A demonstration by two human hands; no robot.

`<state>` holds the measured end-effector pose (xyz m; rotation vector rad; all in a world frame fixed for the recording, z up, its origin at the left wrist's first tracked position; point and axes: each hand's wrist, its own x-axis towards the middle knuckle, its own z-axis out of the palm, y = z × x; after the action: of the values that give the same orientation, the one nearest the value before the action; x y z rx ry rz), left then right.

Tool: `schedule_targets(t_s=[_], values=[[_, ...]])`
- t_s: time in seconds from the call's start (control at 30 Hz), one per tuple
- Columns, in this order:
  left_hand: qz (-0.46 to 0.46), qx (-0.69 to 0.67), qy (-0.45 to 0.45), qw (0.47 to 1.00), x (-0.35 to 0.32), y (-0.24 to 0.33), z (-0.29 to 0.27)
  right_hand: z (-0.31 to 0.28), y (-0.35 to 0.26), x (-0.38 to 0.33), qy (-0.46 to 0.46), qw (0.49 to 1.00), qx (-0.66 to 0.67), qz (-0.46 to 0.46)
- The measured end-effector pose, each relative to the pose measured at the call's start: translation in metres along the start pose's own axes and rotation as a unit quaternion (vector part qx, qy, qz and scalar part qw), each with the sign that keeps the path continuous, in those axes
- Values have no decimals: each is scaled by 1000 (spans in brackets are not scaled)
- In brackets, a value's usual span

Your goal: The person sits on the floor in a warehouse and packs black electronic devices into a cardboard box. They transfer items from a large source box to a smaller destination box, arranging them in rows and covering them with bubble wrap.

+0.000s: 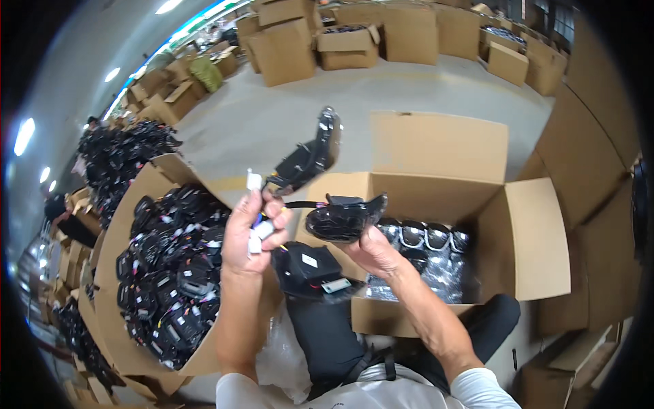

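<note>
My left hand [245, 228] is closed around a bunch of thin wires with white plug connectors [256, 243]. From these wires a curved black plastic part [306, 160] sticks up beyond my fingers. My right hand [376, 253] grips a glossy black curved housing [344, 219], and a dark cable [300, 204] runs from it to my left hand. Below both hands a larger black housing [308, 266] with a pale label and a small board rests at my thigh; wires near it partly lead toward my left hand.
An open carton [112, 307] heaped with black wired parts stands on my left. To the right, another open carton [538, 238] holds bagged, shiny black and silver parts. A clear plastic bag [285, 354] lies by my leg. Tall cartons [283, 51] line the far floor.
</note>
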<state>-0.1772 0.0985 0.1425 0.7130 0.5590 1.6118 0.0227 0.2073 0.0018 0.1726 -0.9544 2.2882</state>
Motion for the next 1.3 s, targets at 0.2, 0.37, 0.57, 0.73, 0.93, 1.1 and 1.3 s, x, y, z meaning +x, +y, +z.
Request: schedule_targets(t_s=[0.2,0.37,0.57,0.73,0.93,1.1,1.3], values=[[-23,-44,-1,999,32,-81,-7,-15,-6,-36,179,965,136,-132],[-45,118,15,992,66,-105,-10,-33,-105,-52,335,918,-47,-207],[26,191,117,974,94,-131,-75,-98,-214,-42,321,904,-243,-147],[22,208,198,958,111,-160,-69,-236,-167,-89,315,749,-532,238],[-34,256,240,936,115,-171,-69,-371,-54,-230,477,753,-303,336],[-27,290,216,932,107,-165,-63,-403,-16,-279,534,804,-68,252],[-116,198,160,960,116,-177,-64,-414,-12,-261,446,493,-607,435]])
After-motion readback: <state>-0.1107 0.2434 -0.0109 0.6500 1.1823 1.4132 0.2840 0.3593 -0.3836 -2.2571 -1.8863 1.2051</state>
